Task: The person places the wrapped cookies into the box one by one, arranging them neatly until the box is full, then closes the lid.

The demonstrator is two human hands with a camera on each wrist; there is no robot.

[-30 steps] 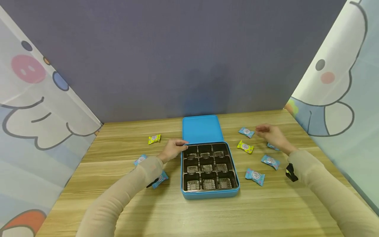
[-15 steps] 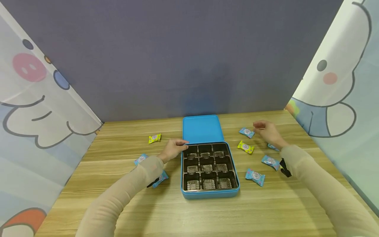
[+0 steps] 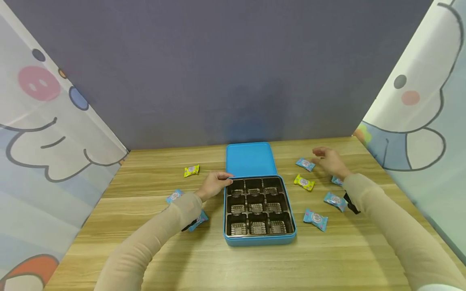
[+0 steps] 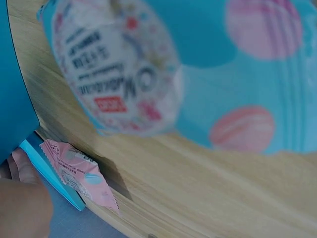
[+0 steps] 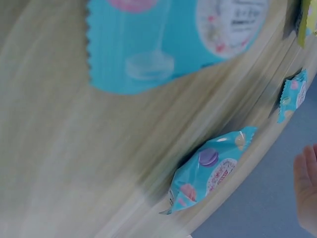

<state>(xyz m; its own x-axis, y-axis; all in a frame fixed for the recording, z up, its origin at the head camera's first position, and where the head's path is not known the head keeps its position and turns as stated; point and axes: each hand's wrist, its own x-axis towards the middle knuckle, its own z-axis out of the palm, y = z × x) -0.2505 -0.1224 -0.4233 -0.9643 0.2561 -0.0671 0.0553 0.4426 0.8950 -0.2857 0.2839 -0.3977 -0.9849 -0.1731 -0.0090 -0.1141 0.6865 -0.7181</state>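
Note:
A blue box (image 3: 259,241) stands on the table with its lid (image 3: 251,158) folded back behind it. Inside sits a black tray (image 3: 256,194) divided into several bare compartments. My left hand (image 3: 211,186) grips the box's back left corner, thumb over the rim. Over the right side of the table, my right hand (image 3: 330,162) hovers with loosely bent fingers and nothing in them. Nearest to it are a blue wrapped sweet (image 3: 305,164) at its fingertips and another blue wrapped sweet (image 3: 337,180) partly covered by the wrist. A yellow wrapped sweet (image 3: 303,182) lies closer to the box.
Two more blue wrapped sweets, one nearer (image 3: 315,220) and one farther (image 3: 335,201), lie at right. Left of the box are a yellow sweet (image 3: 191,170) and two blue ones by my sleeve. The left wrist view shows a pink packet (image 4: 81,174). A grey panel (image 3: 236,72) stands behind.
My right hand and forearm have shifted slightly left, still above the table. The left hand keeps its place on the box corner. The head view has drifted a little.

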